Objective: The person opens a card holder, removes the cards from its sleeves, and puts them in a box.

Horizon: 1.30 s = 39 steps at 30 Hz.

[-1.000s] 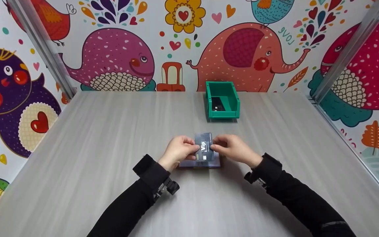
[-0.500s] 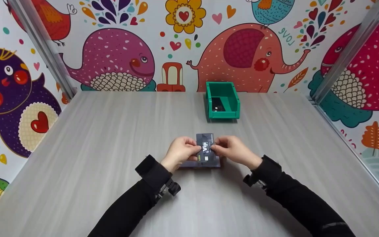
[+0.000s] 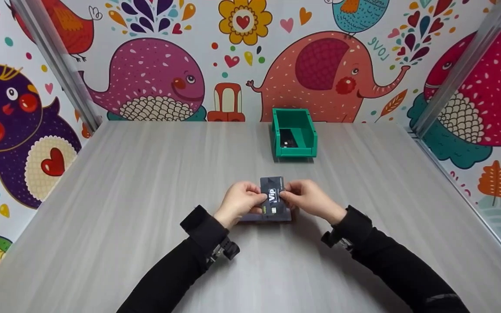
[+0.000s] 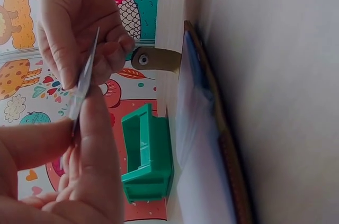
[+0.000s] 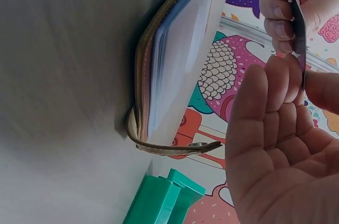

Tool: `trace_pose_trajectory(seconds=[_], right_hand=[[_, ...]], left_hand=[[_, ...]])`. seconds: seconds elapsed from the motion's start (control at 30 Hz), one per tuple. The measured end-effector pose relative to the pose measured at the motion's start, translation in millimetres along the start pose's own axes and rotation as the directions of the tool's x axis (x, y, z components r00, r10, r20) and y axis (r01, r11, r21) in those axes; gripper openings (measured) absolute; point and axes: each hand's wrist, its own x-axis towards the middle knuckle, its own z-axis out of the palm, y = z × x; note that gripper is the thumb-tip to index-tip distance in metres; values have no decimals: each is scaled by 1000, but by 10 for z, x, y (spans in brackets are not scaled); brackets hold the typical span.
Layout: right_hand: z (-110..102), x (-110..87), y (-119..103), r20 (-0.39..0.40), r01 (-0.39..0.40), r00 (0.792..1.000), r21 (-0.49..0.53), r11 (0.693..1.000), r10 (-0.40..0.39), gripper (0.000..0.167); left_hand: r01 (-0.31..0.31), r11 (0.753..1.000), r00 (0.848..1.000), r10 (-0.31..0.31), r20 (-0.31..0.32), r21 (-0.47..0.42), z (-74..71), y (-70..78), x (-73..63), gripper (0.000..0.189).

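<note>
A dark bank card [image 3: 272,187] printed "Vip" stands lengthwise between both hands, its face toward the head camera. My left hand [image 3: 242,201] pinches its left edge between thumb and fingers. On the opposite edge, the thumb and fingertips of my right hand [image 3: 310,200] pinch it too. Below the card, a brown leather card holder [image 5: 139,70] lies open on the table, with clear plastic sleeves [image 4: 193,144] on top. Its strap with a metal snap [image 4: 156,59] sticks out at one side. The hands and card cover most of the holder in the head view.
A green plastic bin [image 3: 296,151] stands at the back of the table [image 3: 168,174], with dark cards [image 3: 288,138] inside. Behind it rises a wall [image 3: 233,43] printed with cartoon animals. Similar panels enclose the left and right sides.
Both hands and the card have shifted slightly right and a little nearer in the head view. The glare on the card has faded, so its print shows more clearly. The bin stays put.
</note>
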Motion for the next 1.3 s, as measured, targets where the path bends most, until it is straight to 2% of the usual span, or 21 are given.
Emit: trace_pose_trajectory(seconds=[0.37,0.5,0.63,0.73,0.8,0.83,0.93,1.0,1.13,1.3], right_hand=[[-8,13,4,7,-44,999,22,999,44,18],[-33,21,13,3,-57,998,46,997,57,18],[-80,25,15,-4,-79,997,87,993,80,16],[-123,27,9,0,-99,995,117,988,100,17],[-152,30,7,2,-110,994,133,985,111,16],[-167,30,7,2,-114,993,142,983,114,16],[-204,33,7,-1,-119,993,163,979,121,15],[-219,36,12,-7,-119,993,172,978,122,15],[-242,52,34,-24,-122,992,168,978,127,15],[-307,100,56,-51,-128,989,173,977,139,16]], left_hand=[[-12,1000,1000,12,4,-23,-17,-6,-15,9],[-45,999,999,45,-2,-20,-53,-1,-13,11],[-92,994,995,93,-26,62,-105,-12,-4,11],[-125,973,990,137,-45,191,-150,-43,-3,9],[-152,942,983,176,-54,298,-181,-68,-10,8],[-169,918,978,203,-57,359,-197,-80,-13,8],[-213,821,957,284,-54,529,-241,-102,-31,9],[-234,758,944,328,-45,609,-265,-108,-46,10],[-266,659,925,381,-6,704,-295,-136,-61,12],[-283,560,915,400,44,779,-303,-183,-82,15]])
